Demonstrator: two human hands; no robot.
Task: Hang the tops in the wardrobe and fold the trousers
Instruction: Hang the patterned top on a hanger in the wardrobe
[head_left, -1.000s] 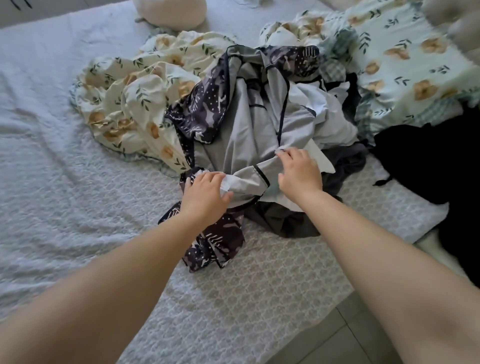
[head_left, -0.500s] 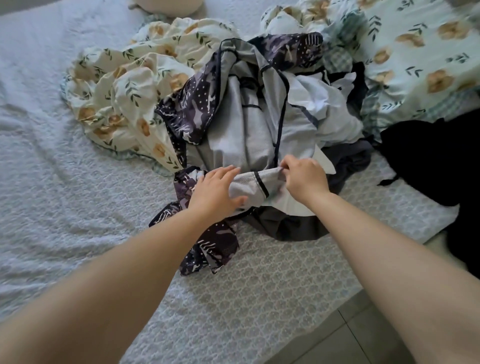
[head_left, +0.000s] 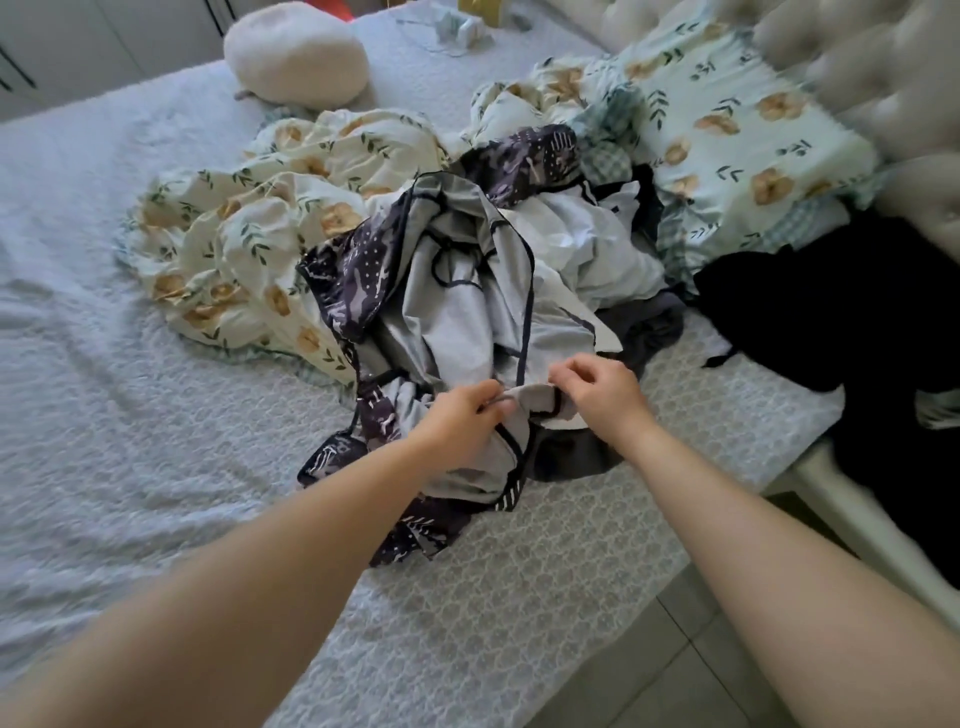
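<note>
Early stage: left hand (head_left: 462, 422) and right hand (head_left: 602, 396) each pinch the hem of a pale grey, dark-piped cloth garment (head_left: 462, 317) on the crumpled clothes heap (head_left: 597, 254) (nothing visibly hung or folded).

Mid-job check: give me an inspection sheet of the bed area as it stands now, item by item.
Surface: bed cover, white, textured, wrinkled.
Job's things: grey garment with dark piping tops the heap; dark patterned garment lies partly under it; white garment lies behind it; dark grey garment lies beneath; black garment lies apart at the right.
Clutter: floral duvet, floral pillow, cream cushion; small blurred items at the far edge.
Grippers: left hand and right hand each pinch the grey garment's near edge.
Cables: nothing seen clearly.
Surroundings: tufted headboard, tiled floor, cupboard doors.
</note>
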